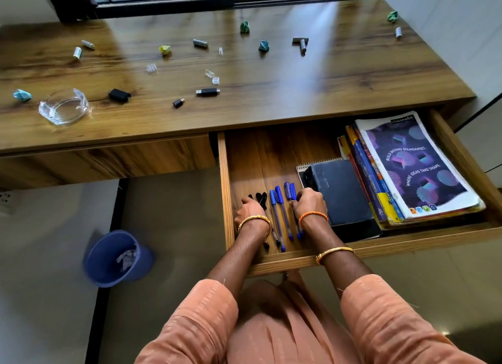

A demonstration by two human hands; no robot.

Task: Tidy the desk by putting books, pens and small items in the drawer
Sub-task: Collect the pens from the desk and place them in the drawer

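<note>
Broadly: wooden desk (271, 92) top strewn with crumpled paper balls, batteries, USB adapters, glass ashtray (64, 107). Open drawer (307, 259) below; stacked books (415, 168) right, lower ones mostly covered by top notebook. Blue bin (116, 257) on floor, blurred. Left hand (251, 210) fingers curled onto black pens (262, 199), hiding barrels. Right hand (309, 203) fingers curled, pinching blue pens (279, 214) beside dark diary (339, 189).

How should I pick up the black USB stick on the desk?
Pinch the USB stick across its black body, thumb on the near long side and finger on the far side, coming straight down from above. It lies flat with its metal plug pointing left and clear space around it, so the long sides are probably easiest to grasp.
</note>
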